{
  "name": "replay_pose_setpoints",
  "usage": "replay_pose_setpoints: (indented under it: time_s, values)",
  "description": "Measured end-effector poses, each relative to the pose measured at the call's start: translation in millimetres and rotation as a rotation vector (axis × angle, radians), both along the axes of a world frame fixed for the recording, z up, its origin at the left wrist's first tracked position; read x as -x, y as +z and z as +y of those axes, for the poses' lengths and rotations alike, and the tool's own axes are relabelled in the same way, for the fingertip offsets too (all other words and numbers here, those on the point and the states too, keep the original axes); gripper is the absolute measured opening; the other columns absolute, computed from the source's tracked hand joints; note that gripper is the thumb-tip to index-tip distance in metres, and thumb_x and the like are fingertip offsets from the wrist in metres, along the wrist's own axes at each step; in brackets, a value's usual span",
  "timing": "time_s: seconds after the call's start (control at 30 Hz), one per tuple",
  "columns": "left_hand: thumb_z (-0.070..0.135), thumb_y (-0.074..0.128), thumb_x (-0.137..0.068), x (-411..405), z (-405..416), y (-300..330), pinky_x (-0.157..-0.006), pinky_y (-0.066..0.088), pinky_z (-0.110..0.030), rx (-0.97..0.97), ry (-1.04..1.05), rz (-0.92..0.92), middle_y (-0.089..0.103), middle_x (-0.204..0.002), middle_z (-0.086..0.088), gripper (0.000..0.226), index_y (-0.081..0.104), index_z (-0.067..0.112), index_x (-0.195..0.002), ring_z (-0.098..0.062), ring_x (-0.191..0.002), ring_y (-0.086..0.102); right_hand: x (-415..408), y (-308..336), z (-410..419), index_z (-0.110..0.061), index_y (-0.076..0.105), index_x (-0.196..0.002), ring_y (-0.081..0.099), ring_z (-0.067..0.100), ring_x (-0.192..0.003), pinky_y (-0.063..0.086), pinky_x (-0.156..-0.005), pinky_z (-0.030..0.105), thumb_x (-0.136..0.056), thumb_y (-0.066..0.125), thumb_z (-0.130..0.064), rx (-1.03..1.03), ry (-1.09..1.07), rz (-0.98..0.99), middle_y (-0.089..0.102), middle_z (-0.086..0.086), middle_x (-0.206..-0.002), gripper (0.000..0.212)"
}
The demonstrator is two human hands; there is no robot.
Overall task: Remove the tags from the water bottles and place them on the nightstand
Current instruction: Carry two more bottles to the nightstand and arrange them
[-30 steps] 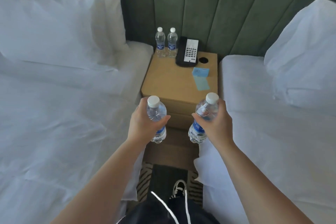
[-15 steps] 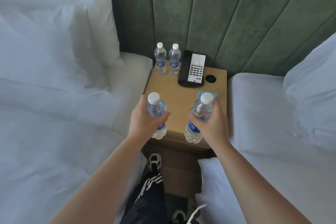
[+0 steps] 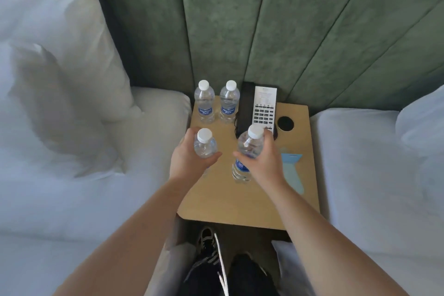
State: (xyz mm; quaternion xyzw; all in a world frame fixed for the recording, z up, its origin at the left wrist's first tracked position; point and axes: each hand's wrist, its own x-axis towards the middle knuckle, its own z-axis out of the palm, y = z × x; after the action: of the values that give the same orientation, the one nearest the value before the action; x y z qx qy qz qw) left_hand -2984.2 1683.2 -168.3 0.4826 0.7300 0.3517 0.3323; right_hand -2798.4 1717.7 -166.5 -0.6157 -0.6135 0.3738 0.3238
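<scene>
Two bottles, left hand [image 3: 187, 163] gripping one [image 3: 205, 145], right hand [image 3: 263, 163] other [image 3: 248, 149]

The nightstand [image 3: 240, 202] sat in the middle of the frame between two beds — one bed [image 3: 60, 199] at the left, the other bed [image 3: 374, 175] at the right. At its upper left stood two bottles [image 3: 205, 103] side by side, a phone [image 3: 260, 109] just right of them. Below, nearer the frame's centre, two held bottles [image 3: 248, 149] hung over the top — paper tags [image 3: 292, 168] lay at their right.
</scene>
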Motion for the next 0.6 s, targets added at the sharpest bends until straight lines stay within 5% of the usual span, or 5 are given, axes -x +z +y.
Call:
replay_pose_setpoints:
  time_s: [0.2, 0.37, 0.47, 0.6]
  values:
    - [0.039, 0.086, -0.062, 13, 44, -44, -0.076, 0.049, -0.033, 0.034, 0.036, 0.025, 0.063, -0.101, 0.007, 0.065, 0.045, 0.035, -0.113, -0.017, -0.090, 0.058, 21, -42, 50, -0.017, 0.044, -0.126, 0.053, 0.007, -0.099, 0.040, -0.083, 0.019, -0.064, 0.086, -0.027, 0.028, 0.029, 0.018, 0.056, -0.008, -0.111, 0.075]
    - [0.037, 0.085, -0.061, 11, 60, -71, -0.062, 0.041, -0.014, 0.076, 0.034, -0.037, 0.059, -0.098, 0.016, 0.064, 0.036, 0.050, -0.099, 0.000, -0.084, 0.057, 25, -72, 69, -0.021, 0.046, -0.118, 0.051, -0.002, -0.086, 0.035, -0.071, 0.000, -0.063, 0.084, -0.023, 0.037, 0.033, 0.012, 0.056, -0.012, -0.099, 0.067]
    - [0.036, 0.086, -0.060, 7, 59, -85, -0.061, 0.038, -0.007, 0.090, 0.042, -0.059, 0.058, -0.100, 0.015, 0.066, 0.035, 0.050, -0.100, 0.009, -0.088, 0.055, 23, -86, 69, -0.022, 0.045, -0.113, 0.054, 0.001, -0.087, 0.037, -0.074, 0.003, -0.065, 0.083, -0.021, 0.040, 0.058, 0.019, 0.057, -0.011, -0.098, 0.062]
    - [0.036, 0.087, -0.058, 4, 53, -98, -0.066, 0.046, -0.020, 0.072, 0.048, -0.054, 0.059, -0.102, 0.017, 0.069, 0.037, 0.045, -0.105, 0.002, -0.088, 0.058, 19, -98, 66, -0.013, 0.048, -0.116, 0.054, 0.007, -0.090, 0.038, -0.076, 0.009, -0.062, 0.085, -0.021, 0.027, 0.091, -0.025, 0.057, -0.006, -0.102, 0.066]
